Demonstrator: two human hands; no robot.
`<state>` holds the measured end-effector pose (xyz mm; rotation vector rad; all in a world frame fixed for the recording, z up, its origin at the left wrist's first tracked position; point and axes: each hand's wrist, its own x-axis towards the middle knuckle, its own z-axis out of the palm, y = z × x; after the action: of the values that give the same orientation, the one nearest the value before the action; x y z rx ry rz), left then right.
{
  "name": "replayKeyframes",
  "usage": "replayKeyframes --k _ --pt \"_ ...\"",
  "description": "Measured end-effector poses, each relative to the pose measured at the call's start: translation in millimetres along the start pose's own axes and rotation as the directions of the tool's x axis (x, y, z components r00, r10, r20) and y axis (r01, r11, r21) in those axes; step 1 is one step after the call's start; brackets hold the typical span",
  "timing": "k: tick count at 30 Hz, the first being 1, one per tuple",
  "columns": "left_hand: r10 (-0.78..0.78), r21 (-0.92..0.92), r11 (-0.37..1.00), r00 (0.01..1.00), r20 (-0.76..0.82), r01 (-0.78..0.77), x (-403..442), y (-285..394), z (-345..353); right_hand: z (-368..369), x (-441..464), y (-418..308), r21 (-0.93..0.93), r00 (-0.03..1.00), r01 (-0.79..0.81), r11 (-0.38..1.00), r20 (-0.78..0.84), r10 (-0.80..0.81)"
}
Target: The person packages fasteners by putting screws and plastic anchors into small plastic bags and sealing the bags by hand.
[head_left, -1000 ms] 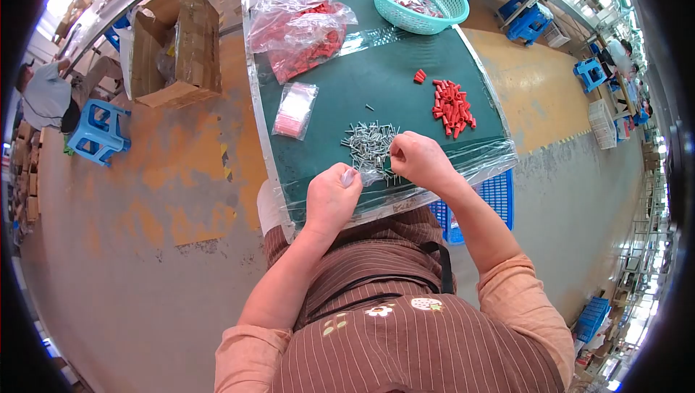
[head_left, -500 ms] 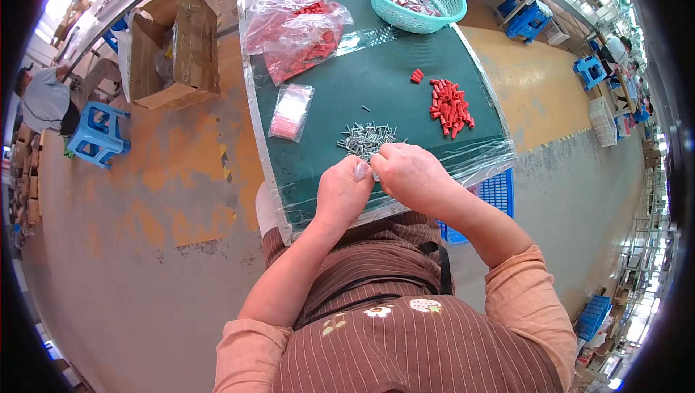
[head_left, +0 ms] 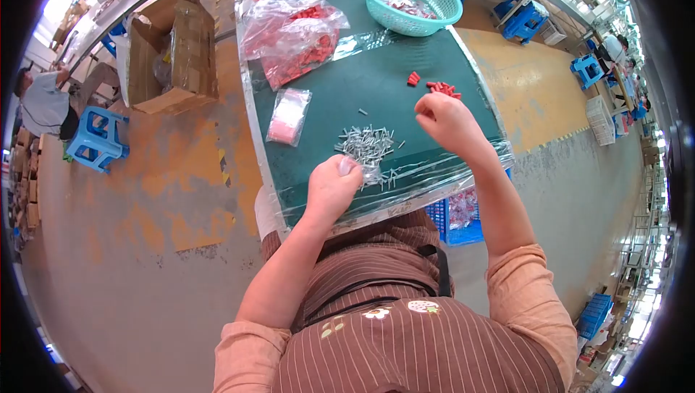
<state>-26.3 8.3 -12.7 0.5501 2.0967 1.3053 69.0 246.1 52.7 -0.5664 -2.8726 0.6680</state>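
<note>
My left hand point(head_left: 334, 189) is closed at the near edge of the metal pin pile point(head_left: 368, 145). From its fingertips sticks out what looks like a small clear plastic bag point(head_left: 371, 174); its contents are hard to make out. My right hand point(head_left: 450, 127) is over the pile of red plastic sleeves point(head_left: 443, 89) and covers most of it. Its fingers are curled, and whatever they hold is hidden. A few red sleeves point(head_left: 413, 79) lie apart, just left of that pile. One single pin point(head_left: 363, 111) lies behind the metal pile.
A packet of small clear bags point(head_left: 288, 118) lies on the left of the green table point(head_left: 384, 67). Beyond it are plastic bags of red sleeves point(head_left: 297, 45) and a turquoise basket point(head_left: 409, 20). A blue crate point(head_left: 463, 230) stands below the table. A cardboard box point(head_left: 174, 56) is at left.
My right hand has left my left hand and moved right and away to the red pile. My left hand has shifted slightly left, still closed.
</note>
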Motion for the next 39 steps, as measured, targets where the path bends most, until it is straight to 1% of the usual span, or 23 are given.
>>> replayKeyframes --k 3,6,8,11,13,15,17,19,23,26,29,32,34,35,36,37,38,39 --pt "-0.036 -0.042 0.998 0.999 0.03 0.037 3.2 0.0 -0.9 7.6 32.6 53.2 -0.08 0.989 -0.134 0.988 -0.074 0.128" --pt "-0.066 -0.085 0.994 0.998 0.012 0.067 -1.5 6.0 -2.6 16.6 61.9 80.7 -0.177 0.984 -0.153 0.972 -0.114 0.134" --pt "-0.082 -0.146 0.986 0.996 0.035 0.086 -0.1 -1.2 2.8 19.2 73.8 82.5 -0.216 0.986 -0.156 0.964 -0.085 0.14" --pt "-0.091 -0.17 0.981 0.996 0.02 0.093 -1.1 -7.6 2.0 35.5 96.3 80.7 -0.252 0.994 -0.11 0.961 -0.047 0.101" --pt "-0.035 -0.171 0.985 0.999 -0.027 0.03 0.2 -17.5 2.6 46.1 106.2 84.2 -0.263 0.996 -0.08 0.962 0.009 0.085" --pt "-0.029 -0.194 0.981 0.999 -0.02 0.024 -0.9 -16.5 -0.3 49.2 106.6 86.4 -0.252 0.998 -0.046 0.967 0.018 0.052" --pt "-0.04 -0.093 0.995 0.999 0.015 0.042 -0.8 -9.3 -8.3 49.7 100.9 88.1 -0.238 0.999 -0.018 0.971 0.044 0.03" --pt "-0.046 -0.093 0.995 0.999 0.011 0.047 -0.6 -8.6 -9.6 44.7 91.5 81.3 -0.234 0.992 -0.002 0.972 0.12 0.032" --pt "-0.059 -0.078 0.995 0.996 0.061 0.064 0.8 -13.6 -7.1 28.0 74.6 65.8 -0.216 0.959 0.032 0.976 0.282 0.031" --pt "-0.062 -0.075 0.995 0.995 0.079 0.068 -0.5 -12.2 -3.1 24.0 69.5 61.8 -0.182 0.933 -0.02 0.983 0.35 0.083" --pt "-0.059 -0.083 0.994 0.993 0.103 0.067 -4.9 -5.2 -6.4 25.3 66.3 65.5 -0.217 0.936 0.078 0.973 0.352 0.003" --pt "-0.049 -0.075 0.996 0.995 0.093 0.056 -7.8 -3.9 -7.2 20.8 62.6 60.5 -0.244 0.925 0.051 0.968 0.377 0.046" --pt "-0.05 -0.062 0.997 0.996 0.08 0.055 -10.0 -2.3 -8.8 19.0 60.9 57.3 -0.211 0.952 0.016 0.977 0.301 0.05" --pt "-0.055 -0.121 0.991 0.998 0.044 0.06 -8.4 -7.5 -6.5 16.5 56.7 58.0 -0.201 0.962 -0.016 0.979 0.265 0.07" --pt "-0.067 -0.186 0.98 0.997 0.023 0.07 -7.5 -13.2 -1.9 17.6 55.4 59.2 -0.221 0.972 0.016 0.975 0.233 0.037" --pt "-0.01 -0.133 0.991 1.0 -0.015 0.008 -8.7 -10.9 -3.6 21.7 54.4 60.8 -0.247 0.977 0.039 0.968 0.212 0.015" --pt "-0.006 -0.148 0.989 0.999 -0.033 0.001 -10.4 -9.9 -1.5 23.4 51.5 59.0 -0.259 0.965 0.04 0.965 0.262 0.031" --pt "-0.017 -0.123 0.992 1.0 -0.013 0.015 -11.9 -4.7 -3.4 32.1 50.5 65.5 -0.256 0.962 0.05 0.965 0.273 0.023"
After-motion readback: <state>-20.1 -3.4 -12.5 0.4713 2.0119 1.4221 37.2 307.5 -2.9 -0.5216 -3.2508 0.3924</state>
